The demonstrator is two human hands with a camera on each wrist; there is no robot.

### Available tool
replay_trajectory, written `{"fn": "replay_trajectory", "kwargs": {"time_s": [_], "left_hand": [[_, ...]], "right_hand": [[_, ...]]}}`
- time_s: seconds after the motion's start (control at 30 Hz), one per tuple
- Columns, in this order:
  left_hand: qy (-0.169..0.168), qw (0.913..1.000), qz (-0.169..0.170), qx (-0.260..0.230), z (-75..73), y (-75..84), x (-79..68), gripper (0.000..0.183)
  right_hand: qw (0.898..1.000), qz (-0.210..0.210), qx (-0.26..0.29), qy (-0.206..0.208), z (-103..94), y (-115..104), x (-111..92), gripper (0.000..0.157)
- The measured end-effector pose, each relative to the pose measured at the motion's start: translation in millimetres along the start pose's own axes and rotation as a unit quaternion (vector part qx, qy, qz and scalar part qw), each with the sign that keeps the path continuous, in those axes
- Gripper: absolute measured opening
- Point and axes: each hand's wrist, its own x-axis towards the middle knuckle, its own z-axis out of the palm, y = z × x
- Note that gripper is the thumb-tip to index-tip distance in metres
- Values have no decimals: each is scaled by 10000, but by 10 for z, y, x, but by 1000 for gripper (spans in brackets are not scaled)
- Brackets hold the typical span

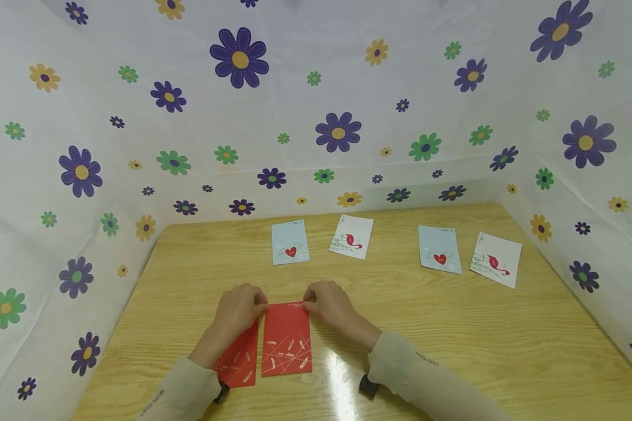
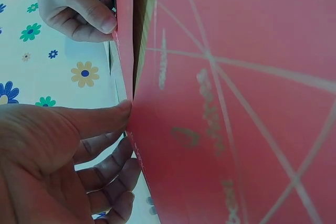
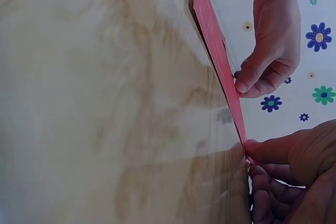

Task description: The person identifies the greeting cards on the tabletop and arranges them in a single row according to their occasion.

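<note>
Two red cards with pale line patterns lie side by side near the front of the table. The right one, a red card, has its top corners between my hands. At its upper right corner my right hand pinches the edge between thumb and fingers, as the right wrist view also shows. My left hand pinches its upper left corner, thumb tip on the edge. Beneath my left forearm lies the other red card, partly hidden; it fills much of the left wrist view.
Farther back on the wooden table lie a light-blue heart card and a white flamingo card. To the right are another blue heart card and flamingo card. A flower-patterned white cloth encloses the table's back and sides.
</note>
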Motion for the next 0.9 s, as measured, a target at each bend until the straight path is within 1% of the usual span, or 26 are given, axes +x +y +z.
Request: {"fn": "replay_trajectory", "kwargs": {"time_s": [0.17, 0.4, 0.6, 0.77, 0.9], "left_hand": [[39, 10000, 55, 35, 2, -11, -5, 13], [25, 9999, 30, 104, 7, -13, -15, 12], [105, 9999, 65, 45, -8, -35, -24, 10], [199, 9998, 3, -44, -83, -43, 6, 12], [304, 9990, -109, -323, -189, -35, 54, 17]], "right_hand": [[10000, -22, 68, -8, -1, -4, -9, 12], [9991, 21, 400, -101, 16, 48, -1, 12], [9976, -32, 666, -158, 2, 56, -12, 12], [9964, 75, 812, -234, -37, 54, -3, 13], [9952, 182, 936, -201, -102, 67, 13, 14]]}}
